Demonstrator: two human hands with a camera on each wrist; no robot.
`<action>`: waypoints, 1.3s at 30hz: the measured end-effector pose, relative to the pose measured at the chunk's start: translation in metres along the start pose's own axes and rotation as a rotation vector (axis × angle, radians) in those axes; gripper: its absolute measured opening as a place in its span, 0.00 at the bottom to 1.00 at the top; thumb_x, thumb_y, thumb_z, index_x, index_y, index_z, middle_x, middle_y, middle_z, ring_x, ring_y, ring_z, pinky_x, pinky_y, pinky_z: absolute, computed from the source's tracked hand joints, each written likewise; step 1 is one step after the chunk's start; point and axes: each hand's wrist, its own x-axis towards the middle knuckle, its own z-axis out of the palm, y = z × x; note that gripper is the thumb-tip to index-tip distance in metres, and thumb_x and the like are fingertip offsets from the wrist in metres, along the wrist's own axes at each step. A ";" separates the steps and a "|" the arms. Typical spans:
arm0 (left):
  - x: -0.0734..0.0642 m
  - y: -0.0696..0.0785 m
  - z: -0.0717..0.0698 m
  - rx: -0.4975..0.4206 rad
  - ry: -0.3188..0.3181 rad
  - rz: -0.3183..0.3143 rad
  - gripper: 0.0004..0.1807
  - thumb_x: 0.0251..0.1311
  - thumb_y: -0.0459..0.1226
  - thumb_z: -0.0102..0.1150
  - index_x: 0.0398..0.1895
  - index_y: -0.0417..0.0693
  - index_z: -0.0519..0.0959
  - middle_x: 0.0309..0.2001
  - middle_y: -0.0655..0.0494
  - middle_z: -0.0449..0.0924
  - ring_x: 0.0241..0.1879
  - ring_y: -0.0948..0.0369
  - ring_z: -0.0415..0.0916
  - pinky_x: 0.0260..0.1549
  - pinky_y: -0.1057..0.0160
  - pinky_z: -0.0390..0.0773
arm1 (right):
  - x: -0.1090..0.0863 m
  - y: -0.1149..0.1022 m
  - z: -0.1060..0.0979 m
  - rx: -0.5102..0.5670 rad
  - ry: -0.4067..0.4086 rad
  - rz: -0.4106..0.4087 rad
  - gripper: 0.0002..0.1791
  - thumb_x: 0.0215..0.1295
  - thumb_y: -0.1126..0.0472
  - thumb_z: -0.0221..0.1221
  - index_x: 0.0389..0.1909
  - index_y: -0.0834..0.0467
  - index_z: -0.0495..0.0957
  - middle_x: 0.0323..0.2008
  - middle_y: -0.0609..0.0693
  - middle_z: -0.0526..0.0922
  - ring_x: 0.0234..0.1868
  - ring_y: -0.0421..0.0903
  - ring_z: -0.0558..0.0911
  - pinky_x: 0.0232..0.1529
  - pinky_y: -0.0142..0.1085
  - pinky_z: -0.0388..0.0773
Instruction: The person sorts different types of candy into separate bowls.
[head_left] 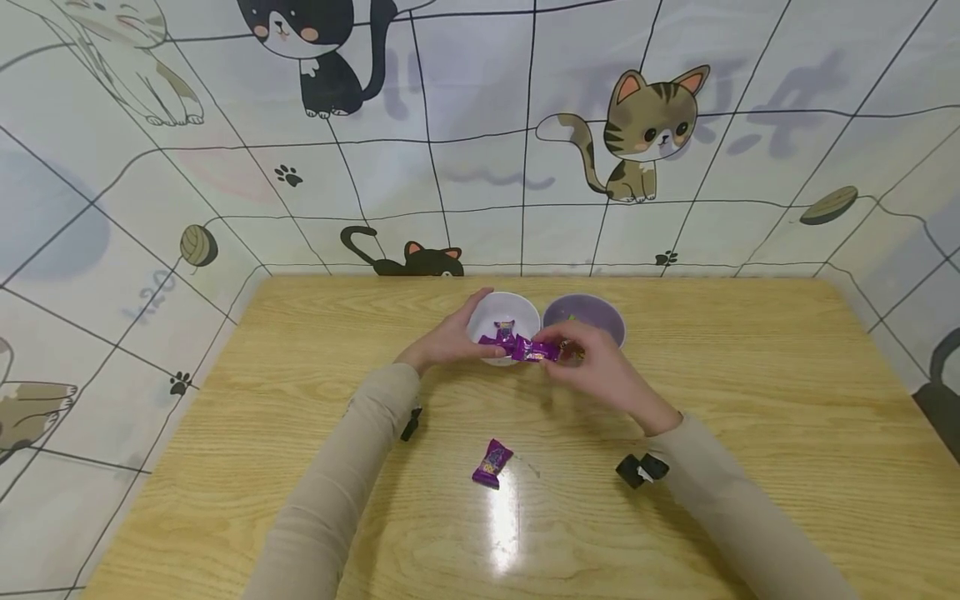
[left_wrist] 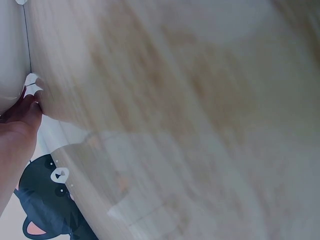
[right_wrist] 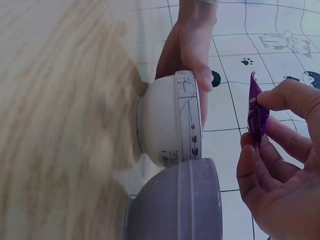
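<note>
My left hand (head_left: 452, 335) grips the side of a white bowl (head_left: 482, 312), its thumb over the rim; the right wrist view shows a line pattern around the rim of this bowl (right_wrist: 188, 117). Between thumb and fingers, my right hand (head_left: 596, 367) pinches a purple-wrapped candy (head_left: 531, 349) above the near side of the white bowl. Inside that bowl lie other purple candies (head_left: 505, 327). Right beside it stands a purple bowl (head_left: 609, 312), partly covered by my right hand, with some greenish and golden bits showing. The left wrist view catches only part of my left hand (left_wrist: 22, 122).
One more purple candy (head_left: 492, 464) lies on the wooden table (head_left: 750, 383), nearer to me than the bowls. Behind the table rises a cloth backdrop (head_left: 480, 183) with cat drawings. Small black pieces (head_left: 642, 472) sit at my right wrist.
</note>
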 end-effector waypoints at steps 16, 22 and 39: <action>-0.002 0.000 0.001 -0.006 -0.008 -0.011 0.58 0.49 0.45 0.74 0.77 0.59 0.44 0.68 0.46 0.59 0.61 0.50 0.63 0.60 0.49 0.64 | 0.026 0.004 0.001 -0.111 0.046 0.110 0.15 0.58 0.66 0.66 0.47 0.62 0.82 0.41 0.53 0.83 0.41 0.48 0.78 0.42 0.44 0.77; -0.002 0.001 0.000 0.005 -0.011 -0.015 0.58 0.49 0.45 0.74 0.77 0.59 0.44 0.69 0.45 0.57 0.63 0.50 0.62 0.61 0.48 0.63 | 0.036 0.000 0.002 -0.144 0.030 0.150 0.16 0.59 0.63 0.66 0.48 0.62 0.82 0.43 0.55 0.83 0.43 0.50 0.78 0.44 0.45 0.76; -0.002 0.004 -0.002 -0.003 -0.026 -0.005 0.58 0.49 0.45 0.73 0.77 0.58 0.42 0.67 0.44 0.60 0.62 0.50 0.62 0.61 0.48 0.63 | 0.041 0.005 0.001 -0.153 -0.006 0.199 0.16 0.64 0.60 0.62 0.50 0.63 0.81 0.40 0.56 0.80 0.40 0.51 0.77 0.43 0.45 0.75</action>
